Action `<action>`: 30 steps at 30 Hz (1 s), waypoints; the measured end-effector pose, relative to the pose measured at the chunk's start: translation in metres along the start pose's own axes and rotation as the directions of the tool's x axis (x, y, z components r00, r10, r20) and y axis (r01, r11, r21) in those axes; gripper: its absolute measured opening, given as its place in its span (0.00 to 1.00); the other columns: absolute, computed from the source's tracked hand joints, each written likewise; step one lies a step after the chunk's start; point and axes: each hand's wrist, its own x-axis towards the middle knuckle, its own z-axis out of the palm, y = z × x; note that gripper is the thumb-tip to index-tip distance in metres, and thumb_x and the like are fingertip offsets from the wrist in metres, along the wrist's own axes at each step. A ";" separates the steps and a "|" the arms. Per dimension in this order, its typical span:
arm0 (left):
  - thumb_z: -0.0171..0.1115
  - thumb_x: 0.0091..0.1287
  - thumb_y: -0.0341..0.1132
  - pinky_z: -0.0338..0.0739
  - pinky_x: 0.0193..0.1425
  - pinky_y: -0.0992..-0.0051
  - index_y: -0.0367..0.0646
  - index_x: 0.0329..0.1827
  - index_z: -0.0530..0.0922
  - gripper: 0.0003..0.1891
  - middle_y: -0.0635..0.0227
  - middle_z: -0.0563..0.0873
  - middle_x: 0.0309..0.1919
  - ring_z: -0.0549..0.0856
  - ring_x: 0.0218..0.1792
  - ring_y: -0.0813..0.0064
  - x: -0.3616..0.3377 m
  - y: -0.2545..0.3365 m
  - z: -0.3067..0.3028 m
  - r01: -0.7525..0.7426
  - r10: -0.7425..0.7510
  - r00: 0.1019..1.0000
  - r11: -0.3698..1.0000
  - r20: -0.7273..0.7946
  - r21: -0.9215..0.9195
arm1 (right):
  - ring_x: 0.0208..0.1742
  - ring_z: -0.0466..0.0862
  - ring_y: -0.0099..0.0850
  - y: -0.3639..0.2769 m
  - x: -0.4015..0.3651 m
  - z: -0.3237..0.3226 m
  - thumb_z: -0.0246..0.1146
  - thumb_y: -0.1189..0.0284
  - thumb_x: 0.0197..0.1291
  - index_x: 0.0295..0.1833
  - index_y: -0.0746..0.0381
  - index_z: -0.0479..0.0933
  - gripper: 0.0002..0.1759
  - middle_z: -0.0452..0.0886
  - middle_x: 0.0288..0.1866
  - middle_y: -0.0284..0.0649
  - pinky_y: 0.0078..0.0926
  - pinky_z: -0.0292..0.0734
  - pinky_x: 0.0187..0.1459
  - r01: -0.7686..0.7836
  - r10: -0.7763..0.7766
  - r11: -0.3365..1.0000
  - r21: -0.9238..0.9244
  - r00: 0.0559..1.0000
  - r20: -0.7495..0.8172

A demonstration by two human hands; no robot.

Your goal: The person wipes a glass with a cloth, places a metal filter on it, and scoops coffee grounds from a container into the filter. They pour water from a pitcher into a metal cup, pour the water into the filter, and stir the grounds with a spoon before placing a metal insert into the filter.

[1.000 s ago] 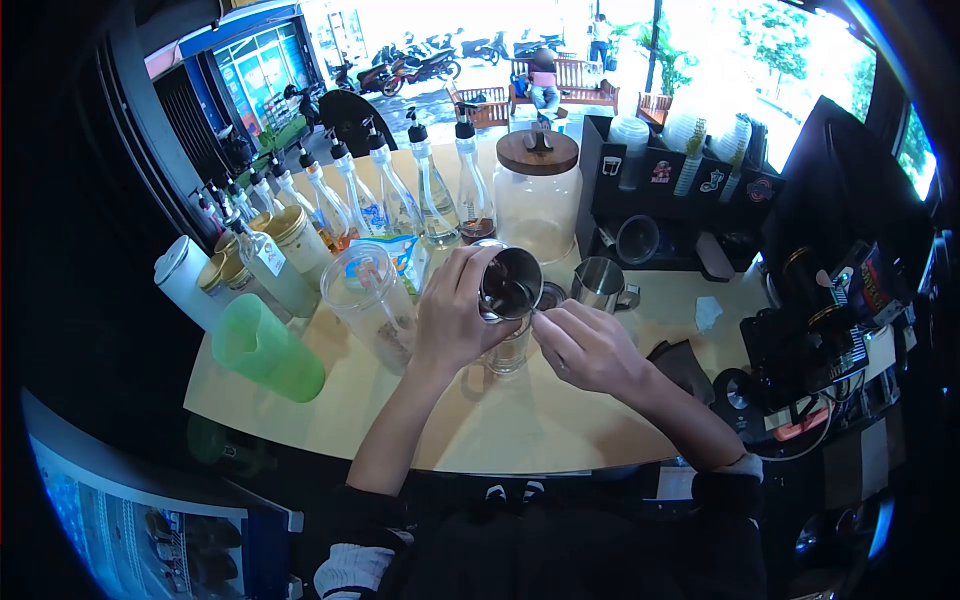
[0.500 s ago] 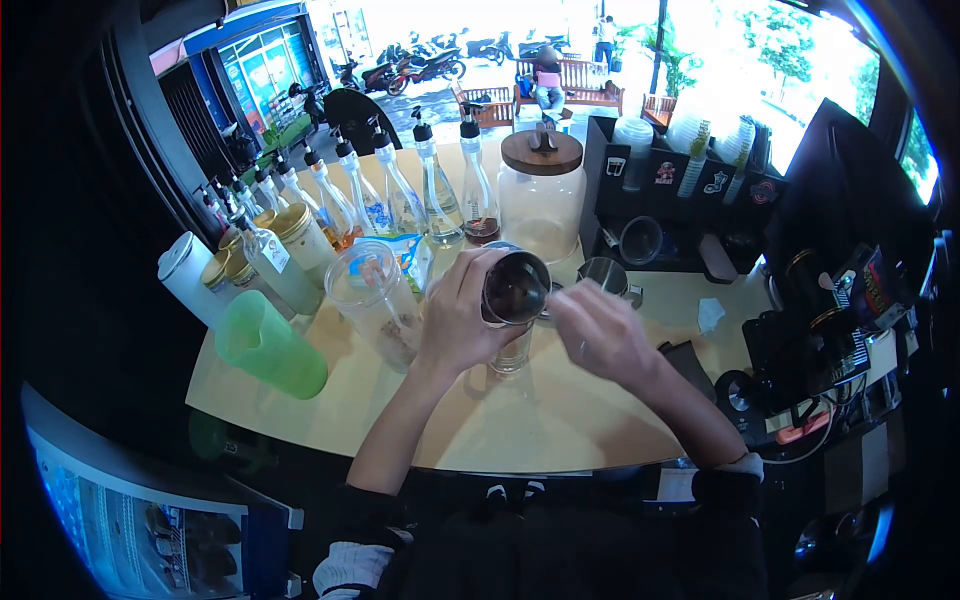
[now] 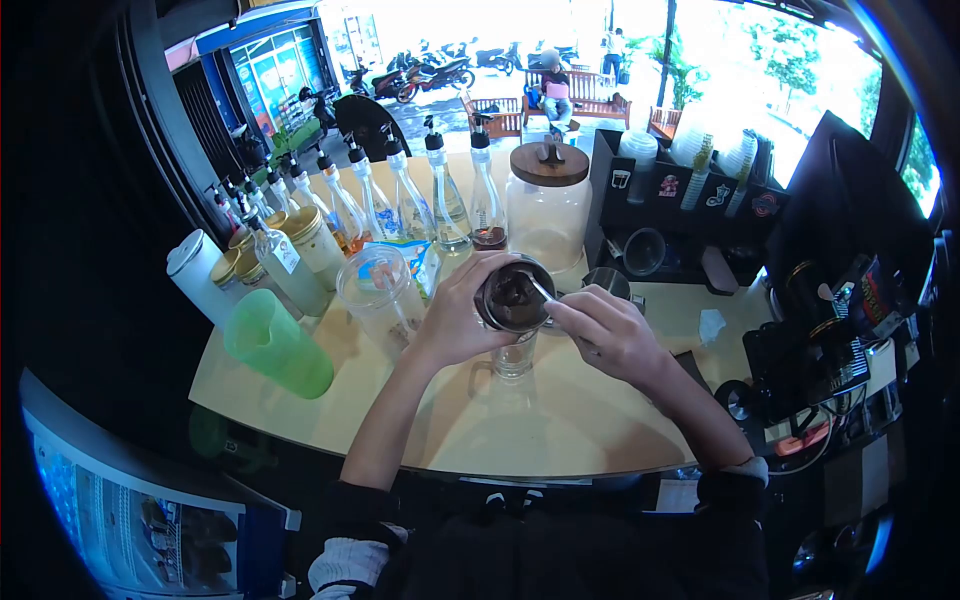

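Note:
My left hand [image 3: 462, 312] is wrapped round a dark-filled cup [image 3: 512, 308], its mouth tilted toward me. Pinched in my right hand [image 3: 612, 330] is a spoon [image 3: 540, 289], whose thin handle slants into the cup; its tip is lost in the dark contents. Directly beneath the cup, a clear glass [image 3: 513, 362] stands on the counter, its upper part hidden by the cup and my hand. Just behind my right hand is another clear glass [image 3: 606, 281]. To the left of my left hand stands a large clear plastic pitcher [image 3: 375, 290].
A green pitcher [image 3: 280, 345] stands at the counter's left, near lidded canisters [image 3: 312, 245]. Several pump bottles [image 3: 450, 205] line the back beside a wooden-lidded jar [image 3: 548, 210]. A black cup organizer [image 3: 690, 200] is at back right; a person sits on a bench outside.
My right hand was blurred by motion beside the cup; now it is sharp and the spoon shows inside the cup. The cup's mouth faces me more. The view has shifted slightly.

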 end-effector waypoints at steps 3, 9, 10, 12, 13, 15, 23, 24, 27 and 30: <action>0.81 0.37 0.30 0.79 0.59 0.69 0.44 0.62 0.73 0.42 0.62 0.78 0.58 0.80 0.58 0.65 0.001 0.000 -0.003 -0.038 0.039 0.999 0.999 -0.010 0.032 | 0.37 0.81 0.36 -0.004 0.002 -0.002 0.67 0.78 0.40 0.51 0.67 0.76 0.25 0.76 0.38 0.41 0.30 0.79 0.34 0.007 -0.010 0.999 0.043 0.999 0.054; 0.80 0.37 0.36 0.72 0.64 0.62 0.46 0.61 0.72 0.41 0.62 0.80 0.56 0.79 0.58 0.58 -0.002 -0.004 -0.004 0.076 -0.075 0.997 0.997 0.023 -0.027 | 0.34 0.80 0.33 -0.002 0.002 -0.001 0.67 0.80 0.47 0.49 0.64 0.76 0.20 0.76 0.32 0.37 0.32 0.78 0.33 -0.119 0.118 0.989 0.091 0.993 0.013; 0.80 0.37 0.36 0.73 0.63 0.63 0.45 0.61 0.72 0.41 0.62 0.80 0.55 0.80 0.57 0.59 -0.002 -0.005 -0.005 0.081 -0.081 0.996 0.997 0.028 -0.019 | 0.34 0.80 0.34 -0.005 0.002 0.000 0.67 0.81 0.50 0.49 0.63 0.76 0.18 0.77 0.30 0.37 0.33 0.78 0.33 -0.117 0.115 0.989 0.092 0.993 0.034; 0.80 0.37 0.37 0.75 0.62 0.64 0.45 0.61 0.72 0.42 0.62 0.81 0.54 0.81 0.57 0.61 -0.002 -0.006 -0.005 0.084 -0.083 0.996 0.996 0.034 -0.014 | 0.34 0.80 0.34 -0.003 0.002 0.000 0.67 0.81 0.51 0.49 0.63 0.77 0.18 0.77 0.30 0.37 0.33 0.77 0.33 -0.158 0.158 0.980 0.117 0.987 0.009; 0.81 0.37 0.38 0.77 0.61 0.66 0.44 0.61 0.73 0.42 0.61 0.82 0.53 0.82 0.55 0.63 -0.003 -0.006 -0.005 0.134 -0.131 0.990 0.989 0.048 -0.067 | 0.34 0.80 0.35 -0.003 0.002 0.000 0.66 0.82 0.52 0.50 0.63 0.77 0.17 0.78 0.30 0.38 0.34 0.77 0.33 -0.195 0.199 0.970 0.148 0.980 -0.017; 0.81 0.38 0.39 0.78 0.60 0.67 0.43 0.61 0.73 0.42 0.61 0.83 0.52 0.84 0.53 0.65 -0.005 -0.007 -0.005 0.183 -0.177 0.982 0.976 0.060 -0.118 | 0.35 0.83 0.35 -0.003 0.004 -0.003 0.65 0.81 0.56 0.48 0.65 0.78 0.13 0.81 0.32 0.41 0.33 0.79 0.35 -0.313 0.317 0.933 0.179 0.948 0.007; 0.81 0.37 0.39 0.79 0.59 0.69 0.40 0.64 0.73 0.45 0.58 0.85 0.48 0.86 0.51 0.67 -0.002 -0.022 -0.002 0.334 -0.297 0.935 0.922 0.193 -0.197 | 0.38 0.86 0.31 -0.004 0.006 -0.005 0.62 0.79 0.62 0.46 0.67 0.80 0.08 0.85 0.39 0.45 0.26 0.80 0.41 -0.607 0.640 0.661 0.442 0.763 0.090; 0.81 0.37 0.39 0.79 0.59 0.69 0.40 0.64 0.73 0.45 0.58 0.85 0.48 0.86 0.51 0.67 -0.002 -0.021 -0.003 0.332 -0.295 0.935 0.922 0.195 -0.197 | 0.38 0.86 0.31 -0.004 0.006 -0.005 0.62 0.78 0.63 0.46 0.67 0.80 0.08 0.85 0.39 0.45 0.25 0.80 0.41 -0.614 0.654 0.633 0.471 0.750 0.098; 0.81 0.37 0.36 0.76 0.61 0.69 0.42 0.66 0.71 0.46 0.61 0.83 0.53 0.84 0.53 0.70 -0.001 -0.018 -0.006 0.325 -0.282 0.932 0.928 0.226 -0.182 | 0.38 0.86 0.32 -0.004 0.009 -0.004 0.61 0.77 0.63 0.47 0.67 0.79 0.08 0.85 0.39 0.45 0.26 0.80 0.41 -0.609 0.642 0.662 0.437 0.761 0.090; 0.82 0.37 0.38 0.75 0.63 0.68 0.43 0.66 0.72 0.46 0.60 0.84 0.53 0.82 0.57 0.69 -0.003 -0.013 -0.006 0.330 -0.286 0.932 0.924 0.224 -0.191 | 0.36 0.86 0.33 -0.006 0.015 -0.001 0.61 0.76 0.63 0.46 0.66 0.78 0.08 0.84 0.38 0.45 0.27 0.80 0.39 -0.592 0.635 0.658 0.466 0.768 0.080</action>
